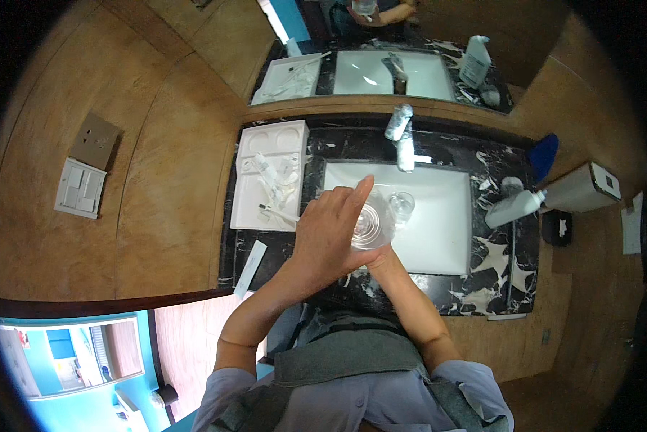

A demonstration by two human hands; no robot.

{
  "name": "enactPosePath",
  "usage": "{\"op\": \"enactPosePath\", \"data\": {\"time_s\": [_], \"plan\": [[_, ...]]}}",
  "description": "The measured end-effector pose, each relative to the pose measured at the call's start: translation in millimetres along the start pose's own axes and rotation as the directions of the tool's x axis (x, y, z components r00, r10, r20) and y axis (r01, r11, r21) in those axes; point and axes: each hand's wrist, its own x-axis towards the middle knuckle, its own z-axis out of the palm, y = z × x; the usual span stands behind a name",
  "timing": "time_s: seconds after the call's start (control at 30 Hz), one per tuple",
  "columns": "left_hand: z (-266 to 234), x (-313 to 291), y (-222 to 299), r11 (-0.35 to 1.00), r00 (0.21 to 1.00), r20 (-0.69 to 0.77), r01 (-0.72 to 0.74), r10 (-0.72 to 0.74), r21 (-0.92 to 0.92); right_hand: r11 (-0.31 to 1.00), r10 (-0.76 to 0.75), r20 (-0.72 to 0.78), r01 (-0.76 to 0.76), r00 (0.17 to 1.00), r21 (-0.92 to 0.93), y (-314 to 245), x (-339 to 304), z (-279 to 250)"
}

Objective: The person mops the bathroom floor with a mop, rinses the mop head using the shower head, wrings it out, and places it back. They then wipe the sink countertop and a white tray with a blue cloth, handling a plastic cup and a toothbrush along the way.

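Above the sink, my left hand [327, 234] is closed round the left side of a clear cup [371, 223], its fingers lying along the wall. My right hand [378, 258] comes in from below and meets the cup's lower side; its fingers are largely hidden. High in the mirror, a reflected hand also shows round the cup. Just right of it, a second clear cup [402, 207] appears over the white sink [435, 248]. A toothbrush [279, 213] sticks out from the white tray, partly hidden by my left hand.
The white compartment tray [248, 209] holds clear plastic packets [274, 180]. A metal faucet [404, 144] stands behind the sink. At right are a white bottle [510, 210], a blue object [544, 155] and a white box [579, 189]. A white strip [250, 268] lies at the counter's front left.
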Motion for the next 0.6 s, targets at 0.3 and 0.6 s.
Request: {"op": "enactPosePath", "data": {"time_s": [0.3, 0.6], "plan": [[27.9, -3.6, 54.9, 0.952, 0.910, -0.332, -0.292, 0.248, -0.088, 0.838, -0.157, 0.139, 0.207, 0.978, -0.504, -53.2, -62.0, 54.9], [23.8, -7.2, 76.3, 0.947, 0.901, -0.315, -0.321, 0.299, -0.017, 0.958, -0.076, 0.170, 0.119, 0.982, -0.260, -77.1, -77.9, 84.0]]}}
